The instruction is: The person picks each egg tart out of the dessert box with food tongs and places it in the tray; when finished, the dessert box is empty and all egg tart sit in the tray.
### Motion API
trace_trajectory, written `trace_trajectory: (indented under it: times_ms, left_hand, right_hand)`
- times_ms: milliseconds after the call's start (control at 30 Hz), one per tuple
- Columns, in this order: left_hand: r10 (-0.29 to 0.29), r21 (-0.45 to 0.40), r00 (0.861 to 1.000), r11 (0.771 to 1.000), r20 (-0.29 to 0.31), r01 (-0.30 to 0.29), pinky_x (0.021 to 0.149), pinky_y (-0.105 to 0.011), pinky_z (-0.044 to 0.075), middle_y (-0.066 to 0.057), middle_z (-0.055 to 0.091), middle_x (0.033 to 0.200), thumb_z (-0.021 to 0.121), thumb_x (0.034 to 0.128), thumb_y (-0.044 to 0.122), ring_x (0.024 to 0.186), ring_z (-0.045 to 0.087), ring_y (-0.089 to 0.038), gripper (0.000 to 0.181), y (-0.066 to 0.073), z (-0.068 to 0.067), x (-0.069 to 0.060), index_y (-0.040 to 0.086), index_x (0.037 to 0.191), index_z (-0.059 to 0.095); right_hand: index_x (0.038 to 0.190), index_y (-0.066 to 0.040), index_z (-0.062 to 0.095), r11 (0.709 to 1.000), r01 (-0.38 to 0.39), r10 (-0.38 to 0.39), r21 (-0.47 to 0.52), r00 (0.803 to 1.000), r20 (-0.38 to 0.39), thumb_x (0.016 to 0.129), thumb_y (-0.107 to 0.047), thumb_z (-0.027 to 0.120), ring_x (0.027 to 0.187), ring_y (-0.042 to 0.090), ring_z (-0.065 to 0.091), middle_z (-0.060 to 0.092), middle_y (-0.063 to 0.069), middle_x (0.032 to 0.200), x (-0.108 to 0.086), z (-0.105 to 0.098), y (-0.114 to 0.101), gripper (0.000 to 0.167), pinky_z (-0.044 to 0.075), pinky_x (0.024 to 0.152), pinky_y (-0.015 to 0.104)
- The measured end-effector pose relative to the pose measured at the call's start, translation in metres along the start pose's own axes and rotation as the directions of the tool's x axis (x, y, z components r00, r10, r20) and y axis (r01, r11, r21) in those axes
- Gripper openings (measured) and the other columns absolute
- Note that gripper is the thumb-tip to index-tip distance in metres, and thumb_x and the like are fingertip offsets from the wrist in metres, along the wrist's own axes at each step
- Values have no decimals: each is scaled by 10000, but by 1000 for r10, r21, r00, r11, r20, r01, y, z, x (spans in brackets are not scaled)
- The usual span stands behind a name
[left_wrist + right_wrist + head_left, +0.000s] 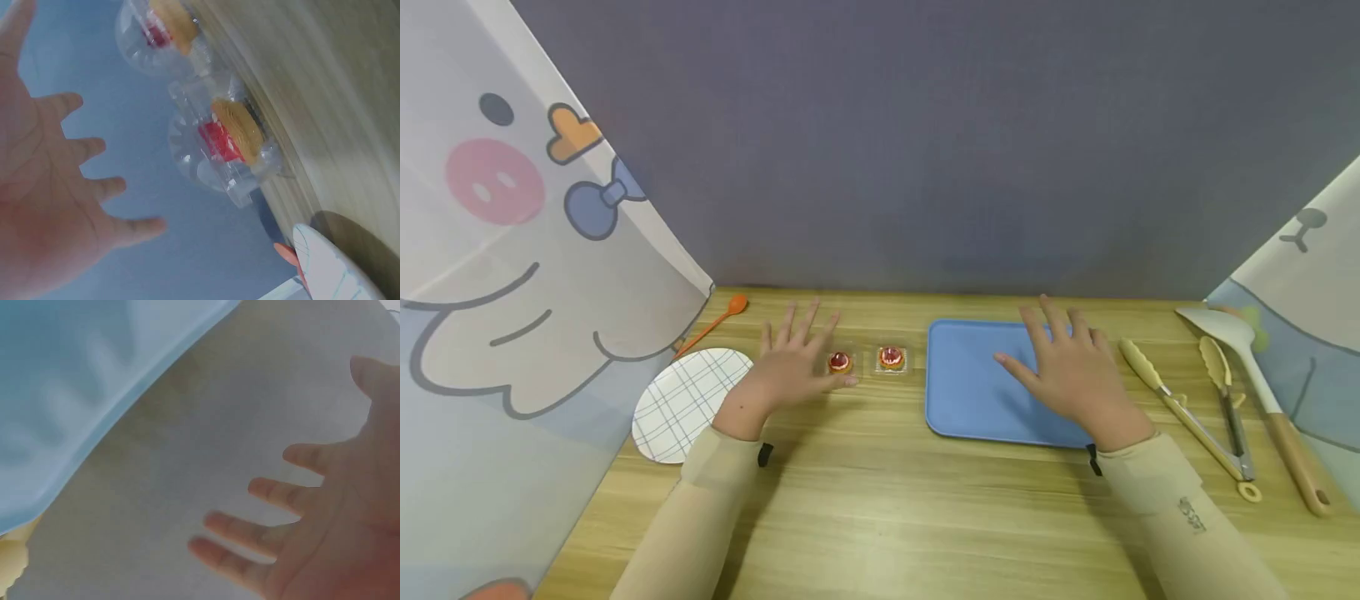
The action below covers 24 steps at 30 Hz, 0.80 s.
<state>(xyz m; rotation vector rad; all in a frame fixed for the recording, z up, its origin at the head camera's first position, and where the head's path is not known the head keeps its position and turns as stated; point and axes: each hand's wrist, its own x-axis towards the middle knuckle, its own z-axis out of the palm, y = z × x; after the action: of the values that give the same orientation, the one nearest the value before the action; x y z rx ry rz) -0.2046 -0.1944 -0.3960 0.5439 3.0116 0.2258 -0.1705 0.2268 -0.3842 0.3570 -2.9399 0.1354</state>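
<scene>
In the head view my left hand (786,367) hovers palm down with its fingers spread, holding nothing. Just beside it are two small tarts with red tops, a left tart (839,362) and a right tart (891,357), each in a clear plastic box; the left wrist view shows one tart (232,132) side-on in its domed pack. My right hand (1075,371), fingers spread as well, is above the right part of a blue rectangular tray (977,383). The right wrist view shows the hand (325,512) apart from the tray (112,394).
Left of my left hand lies a white checked plate (688,408), with an orange spoon (715,323) behind it. To the right are cream-tipped tongs (1187,417) and a spatula (1262,375) with a wooden handle. A grey panel (925,150) stands along the table's back.
</scene>
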Motion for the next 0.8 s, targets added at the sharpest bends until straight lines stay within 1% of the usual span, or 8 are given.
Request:
trace_trajectory:
  times_ms: [100, 167, 267, 367, 467, 567, 667, 800]
  left_hand:
    - [15, -49, 1000, 999, 1, -15, 1215, -853, 154, -64, -160, 1815, 675, 905, 753, 1658, -124, -502, 1137, -11, -3, -4, 371, 1728, -11]
    - [18, -93, 1000, 996, 3, -17, 1160, -856, 281, -103, -111, 1822, 748, 898, 678, 1652, -68, -541, 1153, -18, -5, -7, 330, 1738, 38]
    - [3, -150, 1000, 989, 16, -1, 1097, -846, 378, -167, -35, 1819, 834, 876, 563, 1635, -2, -584, 1166, -28, -9, -11, 262, 1742, 112]
    - [-15, -167, 999, 986, 30, 20, 1112, -841, 369, -234, 41, 1802, 889, 852, 469, 1603, 85, -635, 1181, -38, -12, -14, 187, 1735, 157]
    - [-46, -190, 998, 980, 52, 55, 1170, -805, 344, -257, 83, 1792, 923, 826, 411, 1588, 158, -636, 1196, -47, -15, -17, 145, 1728, 184]
    - [-70, -231, 995, 969, 69, 84, 1221, -753, 326, -260, 122, 1786, 938, 815, 372, 1586, 220, -603, 1191, -53, -15, -19, 119, 1721, 207]
    - [-87, -279, 992, 954, 93, 110, 1233, -728, 334, -240, 141, 1789, 936, 821, 355, 1577, 276, -577, 1189, -60, -13, -19, 121, 1723, 197]
    - [-112, -333, 986, 931, 121, 146, 1234, -714, 345, -205, 145, 1798, 925, 834, 353, 1570, 333, -535, 1188, -68, -9, -21, 143, 1730, 173]
  right_hand:
    - [1648, -87, 356, 998, 64, -64, -5, 996, -58, 1061, -664, 481, 1325, 591, 548, 399, 291, 1657, 3, -7, -12, 832, 500, 962, 751]
    - [1640, -82, 366, 996, 90, -89, 17, 995, -53, 1076, -635, 476, 1281, 575, 591, 440, 287, 1623, 5, -12, -22, 798, 528, 941, 720]
    - [1640, -83, 376, 990, 123, -121, 68, 992, -33, 1083, -624, 472, 1268, 536, 622, 486, 251, 1591, 10, -17, -38, 782, 552, 960, 677]
    - [1640, -93, 390, 980, 158, -158, 121, 987, -12, 1081, -614, 488, 1314, 495, 620, 507, 217, 1589, 18, -19, -54, 770, 551, 1012, 656]
    - [1636, -88, 406, 963, 209, -212, 168, 977, -4, 1077, -555, 552, 1349, 453, 620, 522, 203, 1586, 27, -19, -71, 743, 564, 1032, 620]
    - [1634, -100, 414, 945, 249, -257, 213, 966, 11, 1069, -509, 602, 1335, 404, 642, 530, 176, 1581, 37, -17, -91, 723, 602, 979, 567]
    - [1632, -115, 418, 923, 273, -294, 271, 955, 38, 1060, -488, 632, 1267, 362, 682, 526, 149, 1580, 47, -14, -114, 715, 626, 927, 516]
    - [1636, -113, 410, 884, 326, -368, 336, 927, 68, 1054, -429, 667, 1116, 288, 718, 532, 136, 1559, 61, -6, -144, 710, 629, 893, 440]
